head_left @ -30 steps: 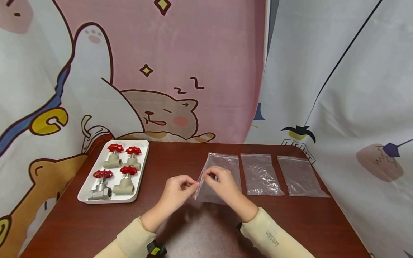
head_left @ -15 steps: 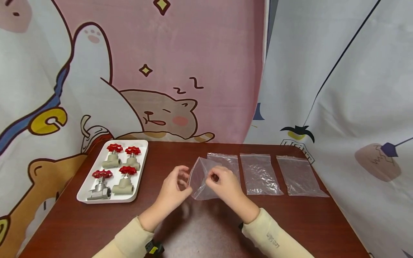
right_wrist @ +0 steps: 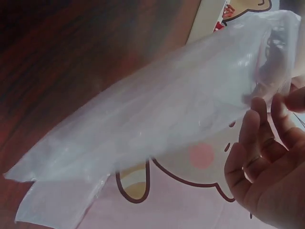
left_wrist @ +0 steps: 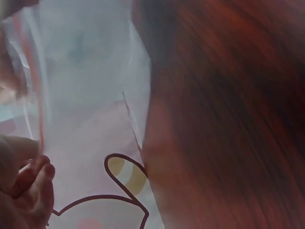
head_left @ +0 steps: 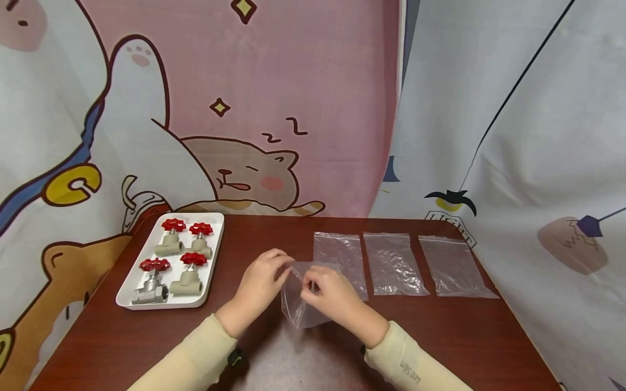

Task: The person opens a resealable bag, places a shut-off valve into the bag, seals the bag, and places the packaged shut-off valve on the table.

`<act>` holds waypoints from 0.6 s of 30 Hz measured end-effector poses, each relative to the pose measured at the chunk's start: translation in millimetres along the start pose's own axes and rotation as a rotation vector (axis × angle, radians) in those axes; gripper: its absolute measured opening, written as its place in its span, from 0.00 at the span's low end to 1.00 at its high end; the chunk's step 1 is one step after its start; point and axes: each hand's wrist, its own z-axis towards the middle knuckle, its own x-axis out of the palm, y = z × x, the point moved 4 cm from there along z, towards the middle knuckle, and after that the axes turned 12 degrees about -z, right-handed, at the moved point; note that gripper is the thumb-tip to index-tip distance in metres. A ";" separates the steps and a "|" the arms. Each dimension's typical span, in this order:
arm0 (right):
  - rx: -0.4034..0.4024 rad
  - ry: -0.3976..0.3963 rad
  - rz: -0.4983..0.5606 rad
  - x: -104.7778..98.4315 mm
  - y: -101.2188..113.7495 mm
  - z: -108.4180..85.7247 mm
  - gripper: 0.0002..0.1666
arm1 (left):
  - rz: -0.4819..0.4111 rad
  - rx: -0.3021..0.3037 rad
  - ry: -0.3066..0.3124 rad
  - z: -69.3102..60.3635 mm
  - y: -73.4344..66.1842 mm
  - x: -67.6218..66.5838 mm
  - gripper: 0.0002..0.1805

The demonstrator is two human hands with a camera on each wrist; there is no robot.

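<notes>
In the head view a clear plastic bag [head_left: 299, 304] hangs between both hands above the table. The left hand [head_left: 261, 285] pinches its upper left edge. On the other side the right hand [head_left: 330, 293] pinches the bag's rim between thumb and fingers. The right wrist view shows the bag [right_wrist: 143, 105] bulging, with the right hand's curled fingers [right_wrist: 250, 129] at its mouth. Seen from the left wrist, the left hand [left_wrist: 28, 181] grips the bag's edge at the far left.
A white tray [head_left: 211, 271] at the left holds several valves [head_left: 187, 282] with red handwheels. Three flat clear bags [head_left: 337, 247], [head_left: 393, 266], [head_left: 455, 269] lie in a row on the table's right half. A printed cloth hangs behind the table [head_left: 264, 231].
The bag between the hands has come off the leftmost flat bag, turned and spread, and now hangs lower. The left hand has shifted its hold to the upper edge; the right hand has moved slightly nearer.
</notes>
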 end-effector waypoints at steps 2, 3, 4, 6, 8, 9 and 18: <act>-0.004 -0.004 0.038 -0.9 -1.6 -2.0 0.07 | 0.022 0.003 -0.025 -0.4 2.4 -0.7 0.06; -0.009 -0.006 0.062 -1.7 -2.6 -3.2 0.07 | 0.026 0.002 -0.036 -0.5 3.4 -1.3 0.05; -0.015 -0.007 0.086 -2.4 -3.7 -4.6 0.06 | 0.026 -0.003 -0.044 -1.0 4.4 -2.4 0.05; -0.029 -0.001 0.136 -4.8 -6.2 -8.3 0.05 | 0.023 -0.017 -0.054 -1.7 6.5 -4.4 0.04; -0.057 0.015 0.162 -7.3 -9.6 -12.9 0.13 | 0.013 -0.041 -0.059 -1.9 9.4 -6.8 0.04; -0.073 0.029 0.156 -8.3 -11.3 -15.6 0.19 | 0.007 -0.056 -0.063 -1.8 11.2 -8.0 0.04; -0.167 0.032 -0.172 -2.0 -29.2 -40.7 0.35 | -0.138 -0.199 -0.109 0.2 29.4 -18.8 0.03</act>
